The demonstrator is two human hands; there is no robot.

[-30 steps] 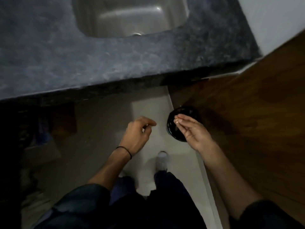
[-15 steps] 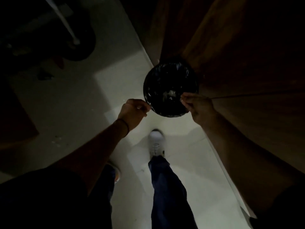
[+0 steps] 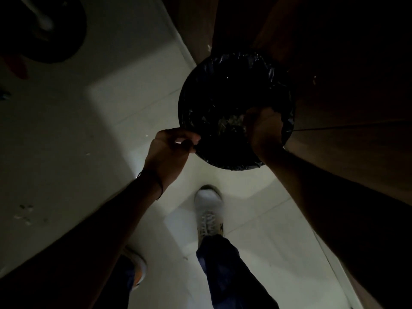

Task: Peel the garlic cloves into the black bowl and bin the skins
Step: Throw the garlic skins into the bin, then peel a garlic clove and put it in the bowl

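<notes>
The round bin [image 3: 214,90] with a black liner stands on the floor against a brown wooden cabinet. Pale scraps [image 3: 229,123] lie deep inside it. My left hand [image 3: 169,150] is at the bin's near left rim with its fingers curled and the thumb against the fingertips; the dark hides whether anything is between them. My right hand [image 3: 263,128] hangs over the right side of the opening, fingers pointing down into the bin, and I cannot tell whether it holds skins. No garlic cloves or black bowl are in view.
A brown wooden cabinet front [image 3: 347,90] rises right behind and beside the bin. My white shoe [image 3: 208,210] stands on the pale tiled floor [image 3: 107,121] just short of the bin. A dark round object [image 3: 55,39] sits at the top left.
The view dropped from the counter and sink to the floor bin. Both hands moved forward and down; my right hand went from the rim to over the opening, my left to the rim.
</notes>
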